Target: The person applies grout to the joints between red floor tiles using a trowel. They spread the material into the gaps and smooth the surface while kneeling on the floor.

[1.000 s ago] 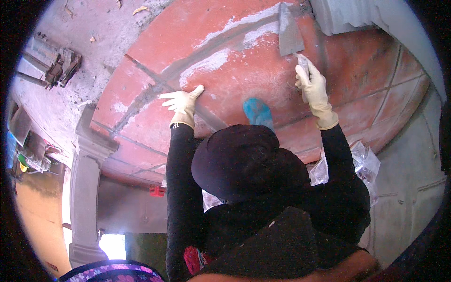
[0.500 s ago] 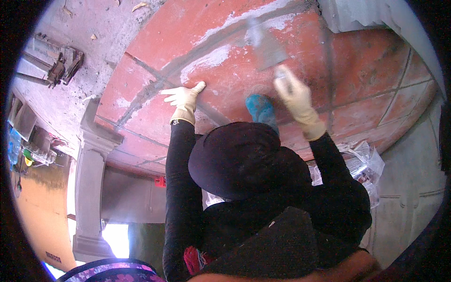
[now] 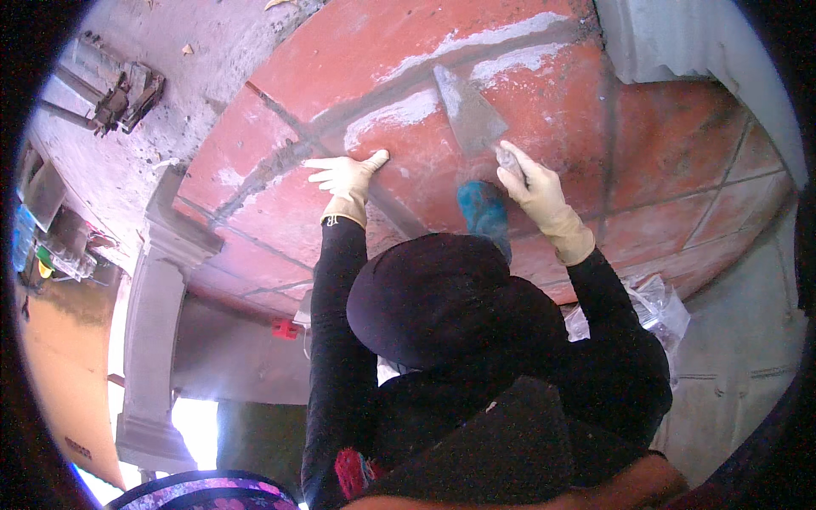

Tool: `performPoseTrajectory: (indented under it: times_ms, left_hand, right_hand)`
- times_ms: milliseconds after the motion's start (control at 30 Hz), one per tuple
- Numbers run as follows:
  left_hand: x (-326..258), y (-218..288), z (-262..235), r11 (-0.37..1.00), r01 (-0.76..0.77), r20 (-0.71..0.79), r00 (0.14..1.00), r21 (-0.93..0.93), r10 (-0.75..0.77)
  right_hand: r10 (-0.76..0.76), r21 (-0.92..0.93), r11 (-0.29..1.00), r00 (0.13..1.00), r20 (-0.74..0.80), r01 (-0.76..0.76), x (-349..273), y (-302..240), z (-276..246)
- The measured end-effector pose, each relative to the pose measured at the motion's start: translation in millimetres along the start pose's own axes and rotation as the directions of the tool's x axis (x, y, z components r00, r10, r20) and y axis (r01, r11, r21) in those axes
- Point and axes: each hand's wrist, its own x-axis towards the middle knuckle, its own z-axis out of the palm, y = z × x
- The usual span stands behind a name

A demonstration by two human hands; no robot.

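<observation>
My left hand (image 3: 344, 177), in a cream glove, lies flat with fingers spread on the red tiles (image 3: 255, 212), beside a grey mortar joint. My right hand (image 3: 540, 194), also gloved, grips the handle of a flat steel trowel (image 3: 467, 110). The trowel's blade rests on the tiles near white mortar smears (image 3: 399, 110). A blue object (image 3: 483, 212) sits between my hands, partly hidden by the black hat (image 3: 442, 297). Black sleeves cover both arms.
A clear plastic bag (image 3: 659, 306) lies at the right by the tile edge. A grey moulded column (image 3: 153, 340) stands at the left. Metal tools (image 3: 115, 85) lie on rough concrete at the top left. A grey sheet (image 3: 671, 42) is at the top right.
My right hand has swept the trowel leftward and a little down across the tiles. My left hand has stayed pressed on the same tile.
</observation>
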Motion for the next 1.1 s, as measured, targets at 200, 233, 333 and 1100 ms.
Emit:
performPoseTrajectory:
  times_ms: [200, 233, 333, 1100]
  left_hand:
    - [-3.0, 1.9, -4.3, 0.998, -0.002, 0.059, 0.998, -0.059, 0.006]
    - [-3.0, 1.8, -4.6, 0.997, 0.001, 0.063, 0.998, -0.081, 0.004]
    - [-2.4, 2.8, -4.8, 0.995, 0.017, 0.080, 0.997, -0.094, -0.010]
    - [70.2, -84.5, -128.0, 0.182, -0.954, 0.612, 0.294, 0.239, 0.734]
  right_hand:
    - [0.244, 0.255, 0.948, 0.947, -0.208, -0.188, 23.3, 2.0, -69.7]
    - [0.267, 0.354, 0.922, 0.917, -0.295, -0.155, 21.4, 3.3, -78.2]
    - [0.279, 0.401, 0.897, 0.942, -0.187, -0.186, 16.4, 1.0, -87.3]
    - [0.131, 0.239, 0.971, 0.866, -0.482, -0.014, 30.5, -0.4, 26.8]
